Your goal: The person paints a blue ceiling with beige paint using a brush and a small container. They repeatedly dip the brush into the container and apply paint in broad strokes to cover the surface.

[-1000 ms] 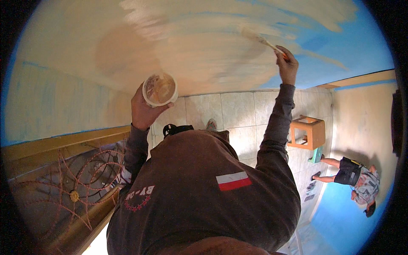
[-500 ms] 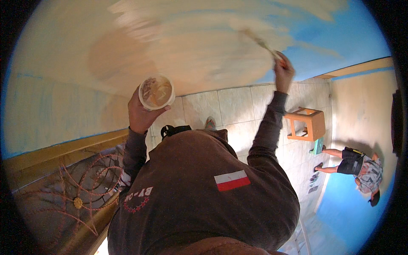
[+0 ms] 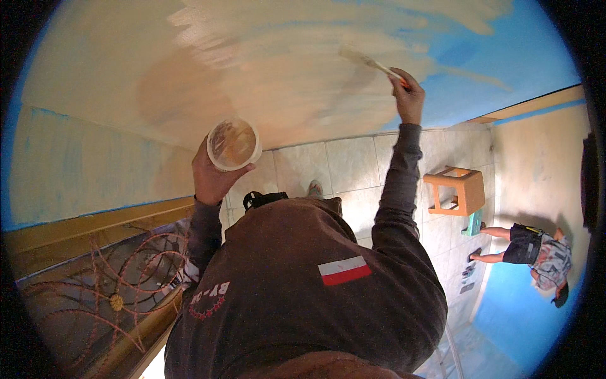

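Note:
My left hand (image 3: 213, 177) is wrapped round a round white tub (image 3: 233, 144), its mouth showing peach-beige paint smeared on the inside. Pinched by its handle in my right hand (image 3: 409, 95) is a paintbrush (image 3: 371, 62). The brush's bristles are at the wall (image 3: 284, 82), where beige paint covers much of a blue ground. Bright blue still shows toward the right, with beige streaks across it. The tub stays below and left of the brush, apart from it.
An orange plastic stool (image 3: 467, 191) and a small green stool (image 3: 472, 224) stand on the pale tiled floor (image 3: 353, 164) at the right. Beyond them another person (image 3: 536, 249) is near a beige and blue wall. A window opening with curled metal grillwork (image 3: 120, 297) lies at my left.
My right hand has moved a little left and up, carrying the brush leftward along the wall. The tub in my left hand has dropped slightly.

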Motion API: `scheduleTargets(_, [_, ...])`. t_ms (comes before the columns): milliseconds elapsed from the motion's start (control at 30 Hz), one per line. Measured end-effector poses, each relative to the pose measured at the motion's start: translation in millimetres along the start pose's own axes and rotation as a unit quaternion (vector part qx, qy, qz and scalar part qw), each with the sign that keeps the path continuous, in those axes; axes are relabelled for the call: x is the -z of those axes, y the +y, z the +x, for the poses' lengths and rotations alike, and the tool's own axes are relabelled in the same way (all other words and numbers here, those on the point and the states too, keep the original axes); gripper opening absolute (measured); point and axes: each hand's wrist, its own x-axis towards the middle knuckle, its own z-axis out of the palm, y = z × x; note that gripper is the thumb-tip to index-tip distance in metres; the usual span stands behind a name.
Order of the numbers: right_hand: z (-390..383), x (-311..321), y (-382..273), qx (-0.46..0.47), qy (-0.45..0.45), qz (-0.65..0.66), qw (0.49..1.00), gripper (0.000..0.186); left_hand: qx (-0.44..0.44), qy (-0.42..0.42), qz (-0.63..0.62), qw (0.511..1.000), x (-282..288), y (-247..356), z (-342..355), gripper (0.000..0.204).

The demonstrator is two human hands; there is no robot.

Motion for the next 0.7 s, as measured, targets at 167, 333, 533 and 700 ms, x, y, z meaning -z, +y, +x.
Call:
scheduleTargets(167, [-3.3,62.9,12.5,-0.013,0.094,-0.071,0.993,0.024,0.015,0.006,-0.018,1.0,2.8,0.3,-4.7,0.081])
scheduleTargets(333, [-24.4,40.3,-3.1,-0.012,0.115,-0.009,0.993,0.023,0.0,-0.005,-0.025,1.0,2.5,-6.2,-6.1,0.079])
scheduleTargets(533, [-26.7,-77.9,-61.1,-0.002,-0.062,0.073,0.995,0.021,0.024,-0.043,-0.025,0.998,7.2,-6.1,0.2,0.087])
scheduleTargets(700, [-3.9,-86.2,-41.5,0.024,-0.042,0.062,0.997,0.021,0.0,-0.018,0.003,1.0,5.1,-7.6,0.4,0.084])
